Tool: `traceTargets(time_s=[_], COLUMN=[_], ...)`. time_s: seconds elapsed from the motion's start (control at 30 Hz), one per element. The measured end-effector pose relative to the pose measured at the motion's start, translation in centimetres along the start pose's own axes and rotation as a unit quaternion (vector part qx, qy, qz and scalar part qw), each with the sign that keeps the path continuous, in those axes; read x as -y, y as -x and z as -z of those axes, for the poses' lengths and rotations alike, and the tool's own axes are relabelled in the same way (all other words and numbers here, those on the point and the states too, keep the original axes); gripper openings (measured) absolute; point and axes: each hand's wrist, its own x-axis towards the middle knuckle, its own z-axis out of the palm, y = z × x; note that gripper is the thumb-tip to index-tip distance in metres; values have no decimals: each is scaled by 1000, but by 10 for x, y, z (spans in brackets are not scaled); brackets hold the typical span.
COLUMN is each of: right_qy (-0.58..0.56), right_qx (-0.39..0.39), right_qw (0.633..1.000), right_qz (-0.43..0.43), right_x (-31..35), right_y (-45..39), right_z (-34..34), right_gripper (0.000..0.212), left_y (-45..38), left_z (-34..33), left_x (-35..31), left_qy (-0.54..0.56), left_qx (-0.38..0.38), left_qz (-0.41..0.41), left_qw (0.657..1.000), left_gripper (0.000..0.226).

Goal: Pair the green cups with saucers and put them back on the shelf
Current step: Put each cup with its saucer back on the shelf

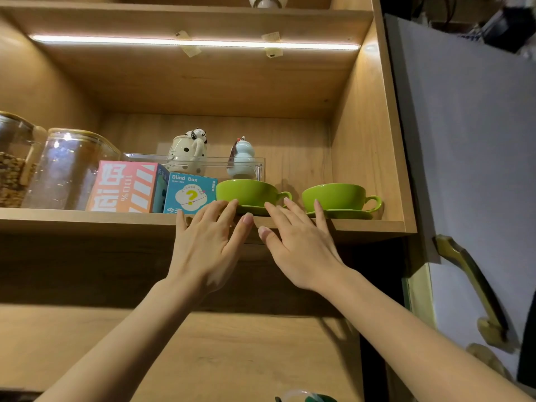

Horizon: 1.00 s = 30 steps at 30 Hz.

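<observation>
I see the shelf (87,217) first, a deep wooden bay with a side wall on the right and a lit board well overhead. Both green cups stand on it with saucers under them: the right cup (333,195) on its saucer (345,214) near the side wall, the left cup (246,192) on a saucer (251,210) just beside the blue blind box (190,192). My left hand (206,248) and right hand (295,245) are up at the shelf's front lip, fingers (229,208) straight and spread, holding nothing; the tips reach the left saucer's rim, though I cannot tell if they touch it.

I judge the step to be seating this left pair deeper. I would push flat on the saucer rim, low and evenly from both sides, so the cup rides along and does not tip.

Room: the left saucer sits close to the front edge, so inward is the safe way. Behind it is a clear tray (203,162), which limits how far back it can go. The handle (285,195) points toward the right cup, with a gap between.
</observation>
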Motion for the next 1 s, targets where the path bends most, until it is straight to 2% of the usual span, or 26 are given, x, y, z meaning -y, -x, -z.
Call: traceTargets(time_s=[0.17, 0.77, 0.9, 1.0], right_qy=[-32, -12, 22, 42], right_qx=[6, 10, -42, -97], right_qw=[999, 1000, 998, 989], right_qz=[-9, -13, -36, -102], right_x=[-1, -2, -26, -53], right_y=[-4, 1, 14, 31], right_z=[2, 6, 16, 27], right_gripper=[54, 55, 58, 65], left_y=[1, 3, 4, 6], left_z=[2, 5, 2, -2], left_x=[-3, -10, -10, -12], left_qy=[-11, -27, -18, -20], left_qx=[4, 13, 4, -10], left_qz=[3, -9, -10, -8], left_qw=[1000, 1000, 1000, 1000], left_gripper=[85, 84, 82, 80])
